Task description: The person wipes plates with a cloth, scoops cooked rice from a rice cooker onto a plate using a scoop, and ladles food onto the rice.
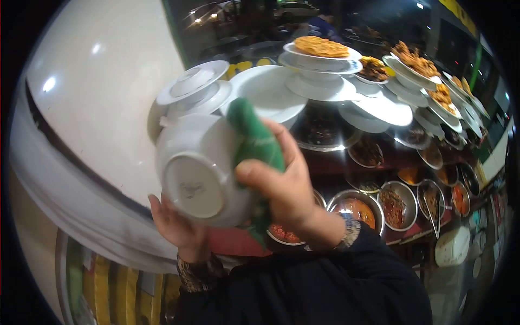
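Note:
A white bowl (pixel 190 187) is tipped so that its base, with a dark printed mark, faces me. My left hand (pixel 176 227) holds it from below, and most of those fingers are hidden behind it. Bunched in my right hand (pixel 290 181) is a green cloth (pixel 254 141), pressed against the bowl's right side with the thumb over it. Just behind the bowl stand a stack of white dishes (pixel 197 81) and a large white plate (pixel 271 95).
Raised white plates carry flatbreads (pixel 321 46) and fried food (pixel 414 59) at the back right. Below are several metal bowls, one with orange-red curry (pixel 355 211), another with tongs (pixel 431 208). A white wall (pixel 103 81) rises on the left.

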### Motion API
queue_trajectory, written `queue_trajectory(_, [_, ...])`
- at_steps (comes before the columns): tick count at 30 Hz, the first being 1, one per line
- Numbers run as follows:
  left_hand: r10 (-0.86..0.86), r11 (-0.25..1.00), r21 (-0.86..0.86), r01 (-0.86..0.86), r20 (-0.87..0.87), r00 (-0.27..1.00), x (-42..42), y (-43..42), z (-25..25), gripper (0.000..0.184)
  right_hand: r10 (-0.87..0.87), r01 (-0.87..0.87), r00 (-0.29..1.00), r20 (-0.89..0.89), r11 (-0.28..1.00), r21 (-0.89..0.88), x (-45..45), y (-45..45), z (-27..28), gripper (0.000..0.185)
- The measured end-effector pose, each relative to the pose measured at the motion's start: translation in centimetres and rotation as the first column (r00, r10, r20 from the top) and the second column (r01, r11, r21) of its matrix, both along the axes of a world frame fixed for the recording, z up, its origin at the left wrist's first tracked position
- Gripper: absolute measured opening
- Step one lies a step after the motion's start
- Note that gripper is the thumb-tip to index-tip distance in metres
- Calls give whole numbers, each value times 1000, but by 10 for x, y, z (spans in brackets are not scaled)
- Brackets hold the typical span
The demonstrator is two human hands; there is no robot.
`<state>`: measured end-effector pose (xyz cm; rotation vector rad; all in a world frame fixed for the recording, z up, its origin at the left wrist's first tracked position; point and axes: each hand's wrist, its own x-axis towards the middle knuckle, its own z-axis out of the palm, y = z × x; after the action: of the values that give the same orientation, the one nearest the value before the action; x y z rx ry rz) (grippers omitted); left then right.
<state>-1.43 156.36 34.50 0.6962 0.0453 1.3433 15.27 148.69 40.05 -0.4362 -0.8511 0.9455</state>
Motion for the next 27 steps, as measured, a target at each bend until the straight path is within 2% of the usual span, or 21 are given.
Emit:
queue_trajectory(1, [-106,986,127,107,-11,994,-5,4,4,63,58,-62,997,-52,995,-77,6,4,4,56])
queue_trajectory(3, [130,991,74,-116,-245,961,6,-7,17,55,150,-166,981,-127,978,-128,11,19,-12,55])
queue_trajectory(4, [126,992,-1,-129,-200,972,12,-7,22,57,128,-147,979,-161,983,-113,8,22,-15,53])
queue_trajectory(5, [68,997,-22,-72,-138,988,15,-6,19,55,103,-124,976,-194,988,-97,6,24,-17,51])
queue_trajectory(7, [93,991,-84,-103,-110,990,26,-2,6,55,48,-71,972,-230,993,-93,4,25,-20,49])
queue_trajectory(12, [94,991,-89,-102,-91,991,41,4,-3,53,-151,136,935,-321,988,-68,-10,33,-47,43])
queue_trajectory(15, [53,990,-130,-62,-75,996,51,18,-14,54,-290,292,924,-250,956,-30,-20,35,-60,43])
queue_trajectory(16, [38,987,-151,-50,-84,996,54,24,-19,55,-354,348,923,-150,935,-64,-24,32,-67,46])
queue_trajectory(17, [21,984,-173,-37,-94,995,56,28,-21,56,-382,381,914,-139,924,-35,-31,30,-68,46])
queue_trajectory(18, [25,999,-37,-34,-206,978,54,24,-15,56,-368,365,925,-95,930,-48,-34,28,-71,46])
queue_trajectory(19, [10,997,-74,-22,-159,987,56,29,-14,54,-354,351,934,-51,935,-61,-36,25,-77,46])
queue_trajectory(22, [-45,983,-181,42,-15,999,65,60,-6,50,-139,139,990,13,963,-233,-22,17,-92,41])
queue_trajectory(23, [-36,982,-188,28,-35,999,72,69,-5,50,-86,90,996,25,950,-300,-16,12,-94,40])
queue_trajectory(25, [-15,979,-204,0,-73,997,87,87,-6,50,-63,40,997,-52,930,-366,-1,7,-102,38])
queue_trajectory(27, [-42,987,-160,21,-127,991,101,99,-12,50,-131,109,991,-28,907,-407,14,-4,-100,36])
